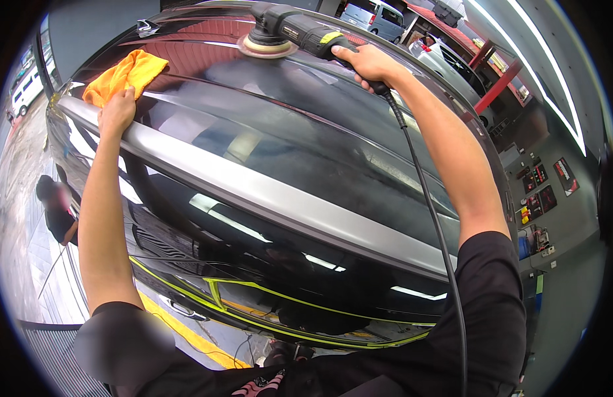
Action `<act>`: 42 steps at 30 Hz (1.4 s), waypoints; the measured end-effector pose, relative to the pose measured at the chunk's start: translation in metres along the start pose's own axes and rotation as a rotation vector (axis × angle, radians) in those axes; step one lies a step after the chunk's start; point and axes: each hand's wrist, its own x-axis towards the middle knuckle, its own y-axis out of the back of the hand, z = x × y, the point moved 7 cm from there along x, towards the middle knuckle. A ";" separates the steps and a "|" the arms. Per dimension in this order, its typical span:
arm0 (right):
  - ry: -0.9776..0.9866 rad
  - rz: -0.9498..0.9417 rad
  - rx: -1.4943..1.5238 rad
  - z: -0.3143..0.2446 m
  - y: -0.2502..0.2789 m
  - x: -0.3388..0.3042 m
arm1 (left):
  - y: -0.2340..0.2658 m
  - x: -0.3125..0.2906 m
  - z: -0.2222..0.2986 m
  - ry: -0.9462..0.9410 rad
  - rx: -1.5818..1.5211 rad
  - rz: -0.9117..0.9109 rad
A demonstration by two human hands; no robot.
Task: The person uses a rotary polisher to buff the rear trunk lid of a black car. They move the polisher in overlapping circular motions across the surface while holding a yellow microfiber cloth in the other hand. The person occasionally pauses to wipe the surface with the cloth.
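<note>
My right hand (371, 65) is wrapped round the rear handle of a black power polisher (305, 33). The polisher's round pale pad (267, 49) rests on the far part of a glossy black car roof (300, 109), which carries hazy smears. From the handle a black cord (422, 175) runs down along my right arm. At the left end of the roof, my left hand (117, 114) grips an orange cloth (131, 73) bunched on the surface, beside the silver roof rail (253, 188).
Yellow-green masking tape (214, 294) lines the car's side windows below me. At the left a person in black (58, 208) stands on the pavement. Other vehicles, including a silver van (373, 18), are parked beyond. Tools hang on the grey wall (571, 225) at right.
</note>
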 end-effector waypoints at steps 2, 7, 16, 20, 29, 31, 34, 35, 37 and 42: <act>-0.002 0.016 -0.006 -0.005 -0.002 -0.003 | 0.000 0.001 0.000 0.002 0.006 -0.003; -0.019 -0.007 -0.048 -0.011 0.001 -0.005 | 0.005 0.006 0.001 -0.010 -0.004 0.006; -0.068 -0.014 -0.040 -0.001 0.007 -0.006 | 0.000 0.024 -0.003 -0.013 0.019 0.005; -0.096 0.000 -0.028 -0.004 0.007 -0.005 | -0.001 0.045 -0.015 -0.014 0.004 0.010; -0.135 0.008 -0.026 0.003 0.012 -0.012 | -0.010 0.076 -0.038 -0.006 0.004 -0.010; -0.139 0.013 -0.031 -0.006 0.010 0.001 | -0.010 0.101 -0.043 -0.011 0.011 -0.008; -0.165 0.013 -0.029 -0.003 0.006 0.008 | -0.020 0.117 -0.051 -0.009 0.026 -0.021; -0.169 0.013 -0.032 0.000 0.006 0.007 | -0.023 0.118 -0.052 -0.009 0.023 -0.021; -0.175 0.011 -0.036 0.006 0.006 0.005 | -0.029 0.118 -0.054 -0.012 0.021 -0.024; -0.188 0.026 -0.017 0.009 0.007 0.013 | -0.035 0.135 -0.051 -0.009 0.014 -0.013</act>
